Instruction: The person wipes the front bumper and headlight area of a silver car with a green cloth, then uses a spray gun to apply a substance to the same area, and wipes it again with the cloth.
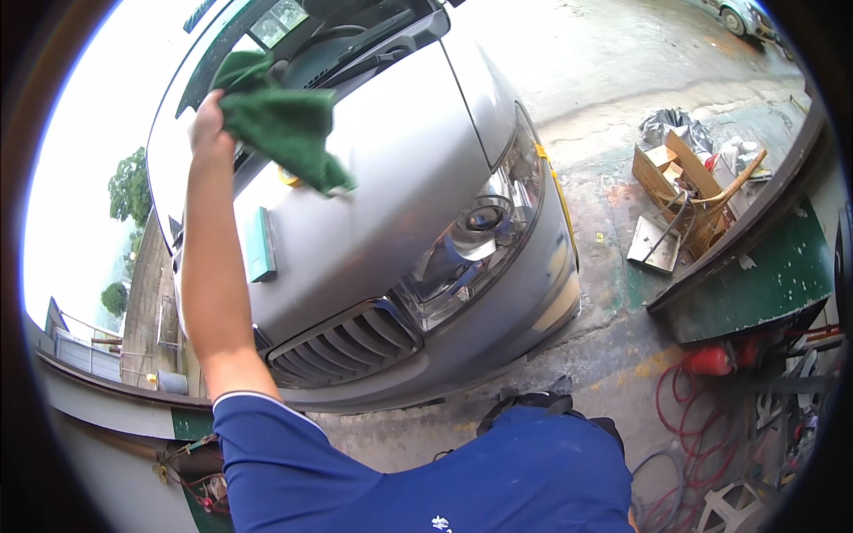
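My left hand [211,124] is raised high over the silver car's hood [382,178], with the fingers closed on a green cloth [280,129]. The cloth hangs to the right of the hand and looks slightly blurred. Below it a flat teal block [261,245] lies on the hood. A small yellow object [289,177] peeks out from under the cloth's lower edge; its kind is mostly hidden. My left arm reaches across the front of the car, past the grille [346,346]. My right hand does not show.
The headlight [484,218] and bumper face me, with yellow tape [551,164] along one edge. At right stands a cardboard box [689,186] of rubbish beside a dustpan [655,242]. A green panel [755,284], red hose [684,417] and plastic stool [733,506] are nearer me.
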The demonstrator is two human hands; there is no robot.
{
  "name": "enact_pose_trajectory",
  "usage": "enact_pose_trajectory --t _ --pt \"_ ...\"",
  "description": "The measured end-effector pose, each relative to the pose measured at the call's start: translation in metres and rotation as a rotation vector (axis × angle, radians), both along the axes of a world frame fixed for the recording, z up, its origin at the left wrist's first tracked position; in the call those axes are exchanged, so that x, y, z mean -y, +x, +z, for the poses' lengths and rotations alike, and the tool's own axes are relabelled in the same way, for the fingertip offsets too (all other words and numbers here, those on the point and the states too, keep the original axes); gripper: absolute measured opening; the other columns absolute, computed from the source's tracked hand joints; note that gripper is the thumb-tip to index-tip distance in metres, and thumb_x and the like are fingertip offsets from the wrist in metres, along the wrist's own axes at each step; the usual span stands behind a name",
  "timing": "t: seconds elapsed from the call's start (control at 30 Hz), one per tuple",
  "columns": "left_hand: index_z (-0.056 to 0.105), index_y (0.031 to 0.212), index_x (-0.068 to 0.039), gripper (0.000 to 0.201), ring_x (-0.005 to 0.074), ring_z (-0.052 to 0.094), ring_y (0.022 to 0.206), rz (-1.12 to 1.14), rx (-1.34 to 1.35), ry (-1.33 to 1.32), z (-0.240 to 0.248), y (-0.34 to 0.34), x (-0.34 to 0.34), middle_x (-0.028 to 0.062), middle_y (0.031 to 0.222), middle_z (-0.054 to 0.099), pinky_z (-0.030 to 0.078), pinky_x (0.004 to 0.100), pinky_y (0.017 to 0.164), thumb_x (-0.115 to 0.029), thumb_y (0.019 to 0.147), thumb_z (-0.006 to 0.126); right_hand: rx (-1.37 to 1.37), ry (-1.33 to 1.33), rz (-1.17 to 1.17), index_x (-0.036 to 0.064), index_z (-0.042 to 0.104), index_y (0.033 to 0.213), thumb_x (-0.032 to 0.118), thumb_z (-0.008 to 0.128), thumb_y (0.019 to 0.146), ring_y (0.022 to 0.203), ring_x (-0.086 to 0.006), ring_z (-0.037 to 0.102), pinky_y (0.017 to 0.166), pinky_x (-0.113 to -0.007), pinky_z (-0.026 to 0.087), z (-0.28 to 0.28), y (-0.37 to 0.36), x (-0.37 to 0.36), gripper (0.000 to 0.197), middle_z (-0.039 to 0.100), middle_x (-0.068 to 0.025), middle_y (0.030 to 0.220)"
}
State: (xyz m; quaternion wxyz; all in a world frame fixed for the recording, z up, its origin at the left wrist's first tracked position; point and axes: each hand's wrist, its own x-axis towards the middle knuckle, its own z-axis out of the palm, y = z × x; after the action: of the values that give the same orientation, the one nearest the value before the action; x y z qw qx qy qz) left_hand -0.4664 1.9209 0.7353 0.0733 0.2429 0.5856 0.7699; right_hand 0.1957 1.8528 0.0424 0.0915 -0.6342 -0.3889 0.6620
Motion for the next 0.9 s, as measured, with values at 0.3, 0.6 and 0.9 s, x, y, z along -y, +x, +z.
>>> enact_pose_trajectory --t 0.3,0.6,0.9 --pt "0.053 0.13 0.005 0.068 0.0308 0.056 0.118 0.338 -1.253 -0.851 -0.058 0.052 -0.034 0.0233 0.128 0.057 0.042 0.0356 0.1 -0.04 0.08 0.067 -0.031 0.046 0.091 -0.0016 0.064 0.113 0.037 0.056 0.092 0.084 -0.0252 0.065 0.077 -0.04 0.05 0.002 -0.038 -0.077 0.044 0.07 -0.0135 0.1" --pt "0.054 0.127 0.004 0.095 0.0341 0.055 0.118 0.306 -0.673 -1.88 -0.082 0.017 0.124 0.0268 0.127 0.055 0.041 0.0416 0.1 -0.071 0.07 0.063 -0.006 -0.06 0.12 -0.0021 0.066 0.109 0.037 0.056 0.092 0.085 -0.0255 0.065 0.078 -0.04 0.05 -0.044 0.045 -0.068 0.044 0.07 -0.014 0.099" --pt "0.056 0.104 0.003 0.051 0.0231 0.056 0.078 0.321 -0.759 -1.479 -0.154 -0.061 0.223 0.0142 0.082 0.061 0.046 0.0351 0.076 -0.036 0.075 0.072 0.092 -0.24 -0.166 -0.0026 0.068 0.106 0.036 0.055 0.093 0.086 -0.0258 0.065 0.079 -0.041 0.049 -0.067 0.237 0.063 0.043 0.07 -0.0144 0.099"
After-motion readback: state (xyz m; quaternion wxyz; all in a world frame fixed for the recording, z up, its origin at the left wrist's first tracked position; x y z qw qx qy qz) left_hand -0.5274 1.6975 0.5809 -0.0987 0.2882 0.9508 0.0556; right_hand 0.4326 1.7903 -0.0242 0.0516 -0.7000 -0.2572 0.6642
